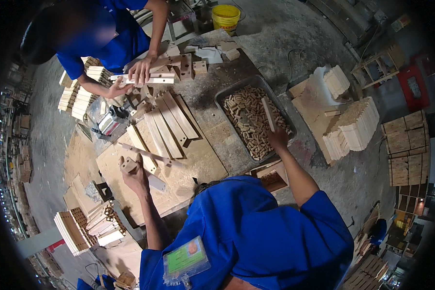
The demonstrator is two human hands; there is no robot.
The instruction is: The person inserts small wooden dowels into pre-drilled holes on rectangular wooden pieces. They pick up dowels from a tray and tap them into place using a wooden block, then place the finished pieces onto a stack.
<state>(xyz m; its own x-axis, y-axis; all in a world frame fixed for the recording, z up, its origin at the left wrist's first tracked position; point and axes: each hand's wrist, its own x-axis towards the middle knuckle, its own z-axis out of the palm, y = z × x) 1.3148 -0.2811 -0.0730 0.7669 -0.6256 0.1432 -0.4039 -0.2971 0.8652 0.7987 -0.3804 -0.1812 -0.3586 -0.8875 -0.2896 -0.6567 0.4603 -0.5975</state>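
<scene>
Blue shirt (256, 232) with a green badge (185, 258) fills the lower edge, the person's forearms reaching up from it. Left hand (134, 175) is closed round a small wooden block (128, 165), held just above the board (188, 171) on the surface (212, 92); a thin slat (145, 152) lies just beyond the fingers. Right hand (277, 139) pinches the lower end of a narrow wooden stick (268, 114), which stands tilted over the metal tray (225, 95) of short dowels (249, 121); the fingers are shut on it.

Between the two hands, a fan of flat strips (169, 123) lies on the board. Just below the tray sits a small open wooden box (270, 176).

Across the surface, another person in blue holds a bundle of pale sticks (145, 78) with both hands (140, 70). Stacks of cut wood (357, 126) stand well apart to the right on the floor, more stacks (77, 229) lie at lower left, and a yellow bucket (225, 17) stands at the top.
</scene>
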